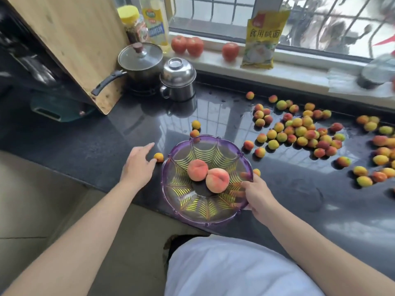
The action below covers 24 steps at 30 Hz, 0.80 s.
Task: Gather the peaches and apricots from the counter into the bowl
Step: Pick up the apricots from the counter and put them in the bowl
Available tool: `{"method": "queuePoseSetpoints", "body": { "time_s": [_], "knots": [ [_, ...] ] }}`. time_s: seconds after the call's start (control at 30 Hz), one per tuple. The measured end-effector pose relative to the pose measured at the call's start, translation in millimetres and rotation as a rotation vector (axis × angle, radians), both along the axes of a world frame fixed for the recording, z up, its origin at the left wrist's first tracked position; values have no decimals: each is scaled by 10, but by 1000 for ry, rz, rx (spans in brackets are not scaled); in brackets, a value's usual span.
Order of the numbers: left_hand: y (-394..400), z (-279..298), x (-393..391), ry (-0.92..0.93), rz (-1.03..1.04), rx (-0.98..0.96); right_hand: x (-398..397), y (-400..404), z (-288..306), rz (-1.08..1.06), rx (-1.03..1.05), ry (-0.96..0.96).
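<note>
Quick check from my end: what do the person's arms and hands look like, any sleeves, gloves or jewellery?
Both forearms are bare to the frame edge, no sleeves showing. The left hand and right hand wear no gloves, and no rings, watch or bracelets show. The only clothing in view is a white garment at the bottom.

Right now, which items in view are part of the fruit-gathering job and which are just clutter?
Job:
purple bowl
two peaches in it
apricots scattered on the counter
single apricot at the left hand
right hand gripping the bowl rim

Clutter:
lidded pot
steel mug
tomatoes
yellow packet
oil bottle
cutting board
</note>
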<state>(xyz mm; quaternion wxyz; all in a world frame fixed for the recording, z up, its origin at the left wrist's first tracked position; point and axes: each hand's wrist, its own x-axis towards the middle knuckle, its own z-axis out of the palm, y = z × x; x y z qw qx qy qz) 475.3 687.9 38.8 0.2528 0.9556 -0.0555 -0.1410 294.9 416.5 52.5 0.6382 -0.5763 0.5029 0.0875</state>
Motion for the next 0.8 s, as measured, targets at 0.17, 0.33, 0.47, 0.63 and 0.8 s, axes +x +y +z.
{"method": "queuePoseSetpoints", "body": {
  "time_s": [0.17, 0.33, 0.47, 0.63, 0.8],
  "knots": [
    [-181, -93, 332, 42, -265, 227, -24, -74, 9, 18, -18, 29],
    [-194, 2, 211, 59, -70, 115, -40, -89, 1, 24, -7, 47],
    [-303, 412, -129, -20, 97, -205, -37, -107, -16, 46, -11, 50],
    [-608, 661, -768, 98, -122, -254, -39, -131, -13, 56, 9, 57],
    [-761, 315, -1148, 147, -274, 7, -55, -145, -18, 63, 32, 48]
  ]
}}
